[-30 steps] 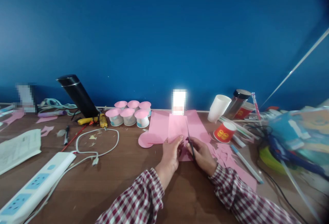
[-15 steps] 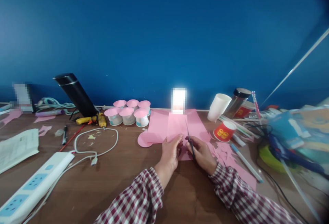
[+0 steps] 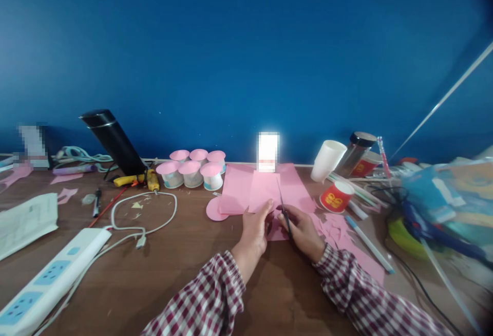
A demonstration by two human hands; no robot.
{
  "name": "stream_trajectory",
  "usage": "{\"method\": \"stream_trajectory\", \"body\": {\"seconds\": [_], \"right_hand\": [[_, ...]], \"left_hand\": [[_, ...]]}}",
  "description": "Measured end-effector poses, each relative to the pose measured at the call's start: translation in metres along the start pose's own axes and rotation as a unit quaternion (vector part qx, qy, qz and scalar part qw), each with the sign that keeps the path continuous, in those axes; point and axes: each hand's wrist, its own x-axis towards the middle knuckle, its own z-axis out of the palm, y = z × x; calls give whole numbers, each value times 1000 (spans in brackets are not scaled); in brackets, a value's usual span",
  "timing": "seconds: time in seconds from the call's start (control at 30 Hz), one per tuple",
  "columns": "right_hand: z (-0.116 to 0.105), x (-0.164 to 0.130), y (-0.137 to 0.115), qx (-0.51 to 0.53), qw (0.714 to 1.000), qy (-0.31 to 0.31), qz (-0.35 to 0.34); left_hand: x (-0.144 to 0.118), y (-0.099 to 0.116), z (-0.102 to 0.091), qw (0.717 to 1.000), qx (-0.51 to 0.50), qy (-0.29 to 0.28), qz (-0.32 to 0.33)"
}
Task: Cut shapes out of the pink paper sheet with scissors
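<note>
Now, pink paper (image 3: 264, 190) juts beyond the left hand (image 3: 254, 229) pinching it; right hand (image 3: 303, 230) clasps scissors (image 3: 286, 222).

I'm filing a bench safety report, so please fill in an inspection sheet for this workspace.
Surface: brown tabletop, strewn with items.
Things in use: pink paper piece above a larger pink sheet; scissors.
Other items and clutter: six paper cups with pink tops, pink paper scraps, two red paper cups, black flask, power strip.
Hands: left hand holds the pink paper piece; right hand holds the scissors, tips toward the wall.
Cables: white cable looped near the power strip.
Surroundings: blue wall; other people: nothing seen.
</note>
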Motion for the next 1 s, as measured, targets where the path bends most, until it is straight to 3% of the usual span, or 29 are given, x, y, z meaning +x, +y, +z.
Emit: {"method": "stream_trajectory", "body": {"seconds": [0.6, 1.0], "right_hand": [[1, 0, 1, 23, 1000, -8, -8], [-1, 1, 0, -9, 1000, 7, -12]], "left_hand": [[-1, -1, 0, 999, 10, 41, -5], [-5, 4, 4, 1000, -8, 19, -3]]}}
